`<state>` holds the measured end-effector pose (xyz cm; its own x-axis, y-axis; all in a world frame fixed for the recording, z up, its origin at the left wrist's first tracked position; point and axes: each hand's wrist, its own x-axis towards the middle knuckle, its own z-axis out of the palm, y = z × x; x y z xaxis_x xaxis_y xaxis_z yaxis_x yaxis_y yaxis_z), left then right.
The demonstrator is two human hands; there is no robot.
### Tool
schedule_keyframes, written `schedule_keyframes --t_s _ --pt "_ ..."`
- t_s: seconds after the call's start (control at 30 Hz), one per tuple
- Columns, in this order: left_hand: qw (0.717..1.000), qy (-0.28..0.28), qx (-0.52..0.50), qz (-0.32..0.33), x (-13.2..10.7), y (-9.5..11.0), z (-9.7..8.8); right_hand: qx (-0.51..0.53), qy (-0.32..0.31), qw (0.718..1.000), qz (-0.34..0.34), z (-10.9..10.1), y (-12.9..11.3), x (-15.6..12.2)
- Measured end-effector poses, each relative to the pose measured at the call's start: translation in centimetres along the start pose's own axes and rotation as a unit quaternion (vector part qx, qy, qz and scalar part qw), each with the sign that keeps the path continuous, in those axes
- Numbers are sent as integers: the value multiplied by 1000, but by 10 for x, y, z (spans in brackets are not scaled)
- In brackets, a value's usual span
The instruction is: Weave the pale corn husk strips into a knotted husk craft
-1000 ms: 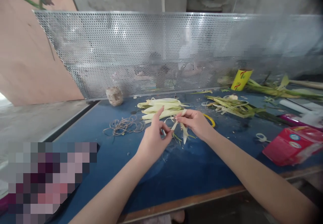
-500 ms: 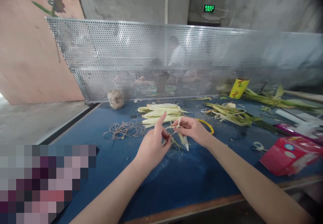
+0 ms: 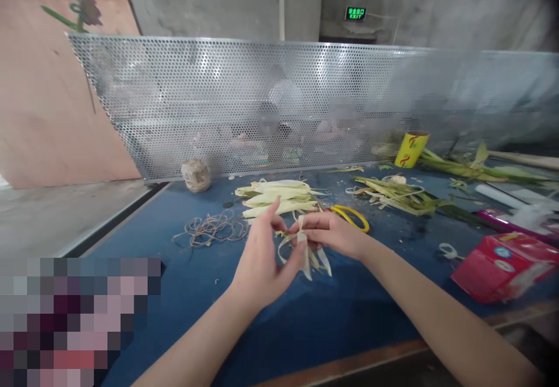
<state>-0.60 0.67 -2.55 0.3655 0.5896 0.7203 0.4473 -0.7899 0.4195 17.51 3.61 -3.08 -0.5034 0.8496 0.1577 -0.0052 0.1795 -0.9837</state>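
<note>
A small bundle of pale corn husk strips [image 3: 308, 262] hangs between my hands above the blue table [image 3: 279, 340]. My right hand [image 3: 334, 234] pinches the top of it with closed fingers. On the other side, my left hand [image 3: 264, 253] is bent round, its thumb pressed against a pale strip and its index finger raised; its other fingertips are partly hidden. A thin strip loops out between the two hands. Just beyond them lies a row of pale green corn husks [image 3: 279, 194]. Yellow-handled scissors [image 3: 360, 219] rest behind my right hand, their blades mostly hidden.
Tangled brown string [image 3: 213, 228] lies left, a ball of twine [image 3: 196, 176] behind it. Husk scraps [image 3: 393, 194], a yellow roll [image 3: 411, 149] and a red plastic package [image 3: 502, 267] are on the right. A perforated metal screen [image 3: 218, 107] borders the back; blurred people show behind it.
My left hand has turned and come closer, its thumb now against the strip. The husk bundle has been lowered slightly, and its ends show more plainly. The view has shifted a little.
</note>
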Motion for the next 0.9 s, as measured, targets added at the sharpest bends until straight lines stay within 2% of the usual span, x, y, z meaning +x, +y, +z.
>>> schedule_keyframes --t_s 0.07,0.13,0.23,0.3,0.37,0.63,0.8,0.9 --pt "999 24 -41 0 1 -3 -1 -11 -12 1000 -9 2 -1 -1" --pt "989 6 -136 -65 2 -6 0 -28 -14 999 -23 3 -3 -1" --pt "956 -30 -230 -177 4 -9 6 -55 -17 998 -40 3 -6 -1" --pt "941 -42 -244 -230 6 -10 9 -79 -12 996 -41 2 -6 -1" --pt "938 -43 -231 -254 8 -11 9 -110 1 993 -36 1 -5 -1" --pt "953 -86 -172 -235 13 -16 5 -126 -7 991 -47 -4 1 2" --pt "952 -98 -217 -192 15 -17 12 -120 34 990 -64 -8 3 4" --pt "958 -102 -186 -194 14 -18 15 -118 55 989 -68 -10 6 6"
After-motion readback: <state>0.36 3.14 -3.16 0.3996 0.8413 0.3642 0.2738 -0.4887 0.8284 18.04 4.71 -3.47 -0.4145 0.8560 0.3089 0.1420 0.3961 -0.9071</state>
